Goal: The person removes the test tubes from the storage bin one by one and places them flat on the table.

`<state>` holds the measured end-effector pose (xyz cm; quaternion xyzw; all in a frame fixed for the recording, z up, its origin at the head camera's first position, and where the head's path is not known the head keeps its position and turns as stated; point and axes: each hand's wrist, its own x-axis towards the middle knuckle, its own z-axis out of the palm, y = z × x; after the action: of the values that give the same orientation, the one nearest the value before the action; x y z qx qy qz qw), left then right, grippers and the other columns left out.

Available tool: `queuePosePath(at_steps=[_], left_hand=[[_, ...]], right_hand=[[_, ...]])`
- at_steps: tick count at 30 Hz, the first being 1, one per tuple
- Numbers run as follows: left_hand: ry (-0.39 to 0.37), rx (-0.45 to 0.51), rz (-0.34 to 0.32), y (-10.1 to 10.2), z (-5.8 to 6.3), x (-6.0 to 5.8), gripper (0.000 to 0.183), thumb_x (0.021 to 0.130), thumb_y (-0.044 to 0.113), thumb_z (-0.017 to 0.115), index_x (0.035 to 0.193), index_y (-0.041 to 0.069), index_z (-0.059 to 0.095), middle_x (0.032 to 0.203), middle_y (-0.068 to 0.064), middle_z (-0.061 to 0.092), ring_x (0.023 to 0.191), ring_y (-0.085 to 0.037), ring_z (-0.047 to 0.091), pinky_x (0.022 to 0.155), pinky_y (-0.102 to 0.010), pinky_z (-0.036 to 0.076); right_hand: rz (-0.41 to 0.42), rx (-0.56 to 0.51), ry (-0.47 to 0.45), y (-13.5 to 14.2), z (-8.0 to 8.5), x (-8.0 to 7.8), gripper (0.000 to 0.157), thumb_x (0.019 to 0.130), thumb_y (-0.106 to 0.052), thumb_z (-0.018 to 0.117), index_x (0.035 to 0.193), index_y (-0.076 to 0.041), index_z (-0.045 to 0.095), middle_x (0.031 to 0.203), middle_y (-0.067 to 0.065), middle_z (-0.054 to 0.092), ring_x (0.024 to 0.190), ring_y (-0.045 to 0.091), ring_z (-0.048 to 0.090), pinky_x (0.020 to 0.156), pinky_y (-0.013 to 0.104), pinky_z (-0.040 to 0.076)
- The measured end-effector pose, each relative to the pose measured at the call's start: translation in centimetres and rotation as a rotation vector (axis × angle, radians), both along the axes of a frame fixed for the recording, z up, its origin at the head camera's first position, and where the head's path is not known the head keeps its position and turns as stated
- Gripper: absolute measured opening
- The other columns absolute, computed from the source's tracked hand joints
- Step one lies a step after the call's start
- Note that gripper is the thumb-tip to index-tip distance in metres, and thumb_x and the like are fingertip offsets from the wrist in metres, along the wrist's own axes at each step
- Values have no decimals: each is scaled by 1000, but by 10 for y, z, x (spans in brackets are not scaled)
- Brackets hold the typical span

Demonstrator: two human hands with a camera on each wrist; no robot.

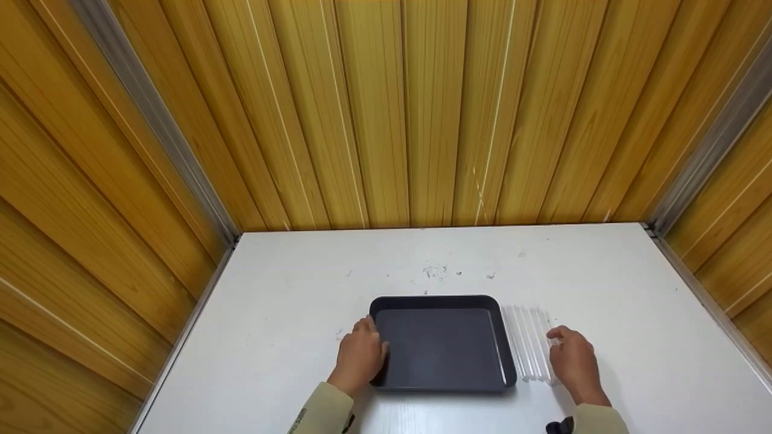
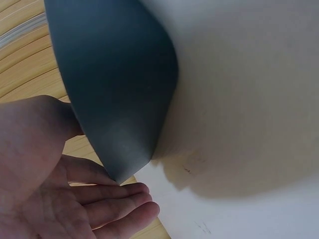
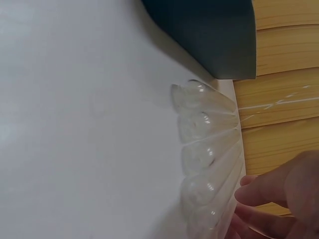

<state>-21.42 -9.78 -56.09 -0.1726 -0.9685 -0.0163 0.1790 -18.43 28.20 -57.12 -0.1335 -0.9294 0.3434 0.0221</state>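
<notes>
A dark grey rectangular baking tray [image 1: 443,349] lies on the white table. My left hand [image 1: 360,355] holds its left side, the thumb over the rim and the fingers along the outer wall. The left wrist view shows that hand [image 2: 60,184] against the tray's outer wall [image 2: 119,89]. Right of the tray, several clear test tubes [image 1: 528,343] lie side by side, their rounded ends [image 3: 197,157] towards me. At the rightmost tubes is my right hand [image 1: 573,358], fingers loosely bent. Whether its fingertips touch a tube I cannot tell.
The white table [image 1: 289,289] carries dark marks and scuffs behind the tray. Wood-patterned panels [image 1: 374,120] stand at the back and both sides, with grey metal strips [image 1: 169,120] in the corners.
</notes>
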Motion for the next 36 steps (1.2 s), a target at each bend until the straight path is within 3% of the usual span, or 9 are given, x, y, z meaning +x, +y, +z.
queuePosePath(at_steps=[11, 21, 36], left_hand=[[1, 38, 1, 0, -1, -1, 59, 82, 28, 76, 118, -16, 59, 93, -20, 64, 69, -25, 64, 57, -33, 55], [-29, 53, 9, 1, -1, -2, 58, 83, 28, 75, 118, -16, 59, 94, -21, 65, 70, -26, 65, 59, -36, 55], [-8, 11, 4, -1, 0, -1, 58, 84, 30, 74, 117, -15, 61, 95, -21, 66, 73, -24, 66, 59, -33, 56]], right_hand=[[-33, 9, 35, -8, 6, 3, 27, 92, 0, 51, 117, 7, 58, 122, 33, 55, 107, 47, 57, 84, 53, 49], [-6, 15, 98, -18, 17, 10, 28, 92, 0, 54, 118, 6, 59, 123, 31, 56, 107, 45, 58, 85, 53, 50], [5, 15, 181, -38, 28, 15, 25, 90, -1, 57, 114, 3, 63, 119, 26, 62, 103, 39, 61, 82, 51, 51]])
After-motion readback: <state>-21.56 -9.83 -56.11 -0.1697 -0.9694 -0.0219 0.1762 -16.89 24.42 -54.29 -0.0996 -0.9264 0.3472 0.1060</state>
